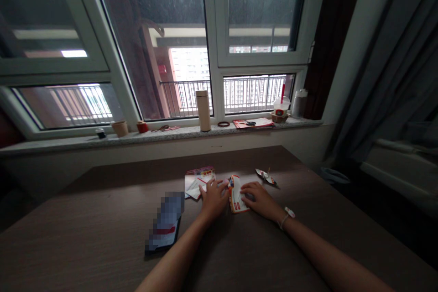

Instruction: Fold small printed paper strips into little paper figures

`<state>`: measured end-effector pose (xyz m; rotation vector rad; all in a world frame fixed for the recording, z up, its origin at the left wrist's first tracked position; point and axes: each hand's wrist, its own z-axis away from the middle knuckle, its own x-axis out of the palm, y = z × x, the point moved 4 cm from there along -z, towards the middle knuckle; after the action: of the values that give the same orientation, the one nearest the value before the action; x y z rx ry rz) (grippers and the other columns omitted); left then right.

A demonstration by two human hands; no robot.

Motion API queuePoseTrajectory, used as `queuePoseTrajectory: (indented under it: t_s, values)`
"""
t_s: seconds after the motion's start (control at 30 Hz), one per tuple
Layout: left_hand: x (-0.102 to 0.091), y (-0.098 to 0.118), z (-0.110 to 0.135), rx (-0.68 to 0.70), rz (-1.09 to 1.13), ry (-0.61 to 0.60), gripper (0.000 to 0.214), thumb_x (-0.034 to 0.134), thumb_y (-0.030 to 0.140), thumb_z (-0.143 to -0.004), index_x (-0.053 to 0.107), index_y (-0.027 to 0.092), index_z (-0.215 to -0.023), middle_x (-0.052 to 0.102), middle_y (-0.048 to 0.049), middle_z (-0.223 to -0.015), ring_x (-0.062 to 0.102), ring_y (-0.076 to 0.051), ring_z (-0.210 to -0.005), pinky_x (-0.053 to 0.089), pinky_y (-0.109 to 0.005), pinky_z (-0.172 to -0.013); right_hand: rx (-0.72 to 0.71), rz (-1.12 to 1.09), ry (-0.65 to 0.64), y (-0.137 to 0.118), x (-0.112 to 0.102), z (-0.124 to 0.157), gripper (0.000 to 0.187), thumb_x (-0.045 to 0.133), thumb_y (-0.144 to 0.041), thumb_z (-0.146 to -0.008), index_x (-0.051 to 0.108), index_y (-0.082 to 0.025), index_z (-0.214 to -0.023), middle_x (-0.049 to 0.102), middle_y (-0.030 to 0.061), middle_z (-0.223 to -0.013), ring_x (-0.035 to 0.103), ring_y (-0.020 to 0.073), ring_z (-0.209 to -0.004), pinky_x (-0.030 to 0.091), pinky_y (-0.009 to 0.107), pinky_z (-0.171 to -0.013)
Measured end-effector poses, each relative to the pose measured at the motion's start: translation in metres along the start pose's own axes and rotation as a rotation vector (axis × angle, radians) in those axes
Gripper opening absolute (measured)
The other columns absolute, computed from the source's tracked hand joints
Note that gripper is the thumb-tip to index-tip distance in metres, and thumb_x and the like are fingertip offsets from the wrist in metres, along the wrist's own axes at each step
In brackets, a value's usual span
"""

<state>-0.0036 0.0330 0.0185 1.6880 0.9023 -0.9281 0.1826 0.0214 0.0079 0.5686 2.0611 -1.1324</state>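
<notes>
A small printed paper sheet (238,201), white with red and yellow edges, lies on the table between my two hands. My left hand (215,198) bends over its left side, thumb and nearest finger at its upper left corner, where a darker printed bit shows. The other fingers reach over a stack of white printed papers (195,184). From the right, my right hand (260,200) holds the sheet's edge under curled fingertips. A folded paper piece (266,176) with pointed ends rests just beyond my right hand. A phone (167,223), its screen blurred out, lies left of my left forearm.
The brown table (102,214) ends before a stone windowsill (178,134). On the sill stand a beige flask (203,112), a paper cup (120,128), a red spool (142,127), scissors (251,123) on red-edged papers, a drink cup with straw (281,106), and a pale bottle (299,104).
</notes>
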Motion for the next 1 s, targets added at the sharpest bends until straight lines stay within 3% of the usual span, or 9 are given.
queuePoseTrajectory:
  t_s: [0.57,0.77,0.9,1.0]
  values:
    - [-0.002,0.003,0.0,0.022,0.043,0.043,0.049,0.058,0.049,-0.083,0.055,0.031,-0.128,0.054,-0.0064,-0.135,0.035,-0.031,-0.133,0.008,-0.068,-0.11,0.095,-0.118,0.089,0.001,0.003,-0.002,0.037,0.069,-0.055,-0.074,0.069,-0.021,-0.088,0.066,0.0074,-0.108,0.055,0.0239,-0.108,0.04,0.037,-0.097]
    - [0.003,-0.001,-0.002,0.028,0.048,0.052,0.05,0.061,0.051,-0.081,0.056,0.032,-0.127,0.053,-0.0061,-0.136,0.035,-0.031,-0.133,0.006,-0.068,-0.11,0.128,-0.132,0.114,-0.004,0.003,-0.001,0.029,0.072,-0.046,-0.07,0.066,-0.019,-0.081,0.066,0.0072,-0.107,0.054,0.0242,-0.106,0.039,0.036,-0.096]
    - [0.003,-0.002,-0.001,0.018,0.039,0.048,0.044,0.063,0.051,-0.08,0.061,0.034,-0.121,0.053,-0.0055,-0.137,0.034,-0.031,-0.133,0.006,-0.067,-0.11,0.159,-0.206,0.112,0.001,0.004,-0.001,0.014,0.063,-0.033,-0.075,0.064,-0.019,-0.076,0.067,0.0068,-0.105,0.056,0.0236,-0.106,0.039,0.036,-0.097]
    - [0.003,-0.002,0.0,-0.001,0.015,0.035,0.038,0.064,0.049,-0.08,0.064,0.036,-0.115,0.052,-0.0045,-0.137,0.035,-0.03,-0.133,0.006,-0.069,-0.109,0.182,-0.262,0.109,0.002,0.002,-0.003,0.015,0.058,-0.031,-0.076,0.063,-0.019,-0.071,0.069,0.0068,-0.101,0.057,0.0243,-0.105,0.039,0.037,-0.097]
